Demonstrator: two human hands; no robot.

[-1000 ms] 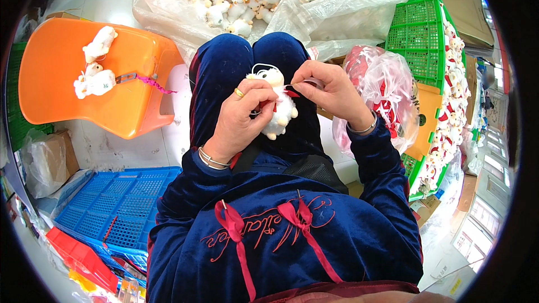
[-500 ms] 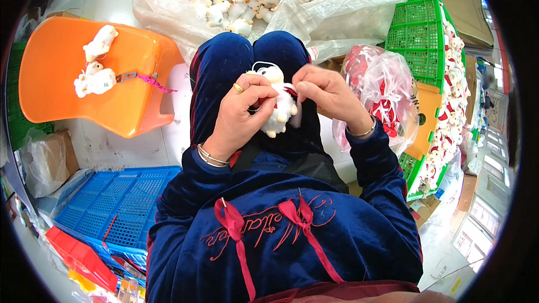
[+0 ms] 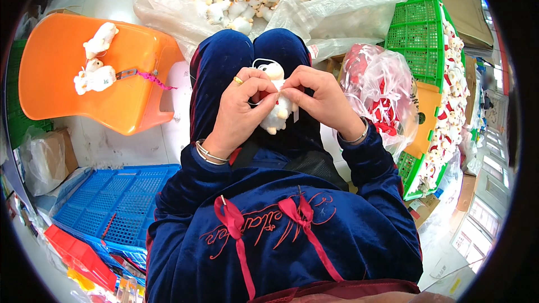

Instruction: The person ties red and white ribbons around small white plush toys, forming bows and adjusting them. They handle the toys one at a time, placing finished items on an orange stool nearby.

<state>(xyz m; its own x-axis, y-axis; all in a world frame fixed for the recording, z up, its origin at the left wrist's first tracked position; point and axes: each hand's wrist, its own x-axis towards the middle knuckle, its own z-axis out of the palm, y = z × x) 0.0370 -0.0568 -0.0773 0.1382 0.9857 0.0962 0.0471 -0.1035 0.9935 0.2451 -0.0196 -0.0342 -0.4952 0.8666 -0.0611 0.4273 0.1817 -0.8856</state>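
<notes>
A small white plush animal toy (image 3: 275, 120) rests on my lap between my knees, its head away from me and a loop of white cord by its head. Some red cloth (image 3: 263, 95) shows at its neck, mostly covered by my fingers. My left hand (image 3: 242, 111), with a ring on one finger, is closed round the toy's left side, thumb and finger pinching at the neck. My right hand (image 3: 323, 101) is closed in a pinch at the same spot, its fingertips meeting those of the left. A pale tag hangs at the toy's right side.
An orange stool (image 3: 50, 73) at the left bears two white plush toys (image 3: 95, 77) and a metal tool with a pink cord. A large plastic bag (image 3: 163, 8) of plush toys lies ahead. Right are a bag of red pieces (image 3: 384, 95) and green crates (image 3: 415, 33); lower left, a blue crate (image 3: 118, 202).
My right hand has moved left and inward from the toy's right side, where a dark red strip showed beside its fingers. Its fingertips now meet my left hand's at the toy's neck.
</notes>
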